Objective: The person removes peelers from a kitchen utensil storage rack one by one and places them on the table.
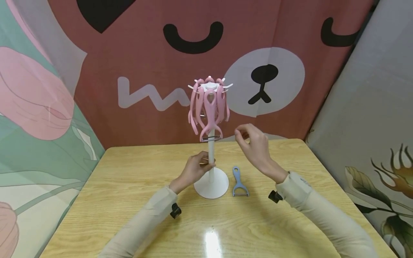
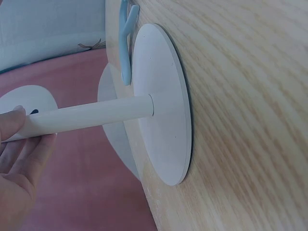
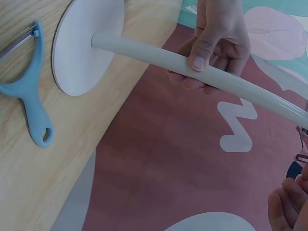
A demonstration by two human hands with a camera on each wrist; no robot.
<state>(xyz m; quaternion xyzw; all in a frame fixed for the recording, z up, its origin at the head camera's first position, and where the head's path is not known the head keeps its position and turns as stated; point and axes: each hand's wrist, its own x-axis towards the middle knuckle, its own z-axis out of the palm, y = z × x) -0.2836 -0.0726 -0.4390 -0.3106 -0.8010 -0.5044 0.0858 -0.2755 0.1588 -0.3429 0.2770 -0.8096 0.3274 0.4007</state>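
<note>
A white stand with a round base [image 1: 219, 186] stands upright on the table. Around its top, several pink Y-shaped peelers [image 1: 210, 104] hang from white hooks [image 1: 228, 86]. My left hand [image 1: 195, 167] grips the white pole [image 2: 101, 115] low down, thumb on one side and fingers on the other. To the right of the hanging peelers my right hand [image 1: 255, 145] is raised in the air, apart from them, its fingers loosely bent with nothing seen in them. Beside the base lies a blue peeler [image 1: 238, 181], handle pointing away; the right wrist view also catches this blue peeler [image 3: 31, 96].
The wooden table [image 1: 135, 200] ends at a back edge just behind the stand. A hanging cloth with a bear face [image 1: 145, 64] rises behind it, and floral cloths [image 1: 35, 107] stand at both sides.
</note>
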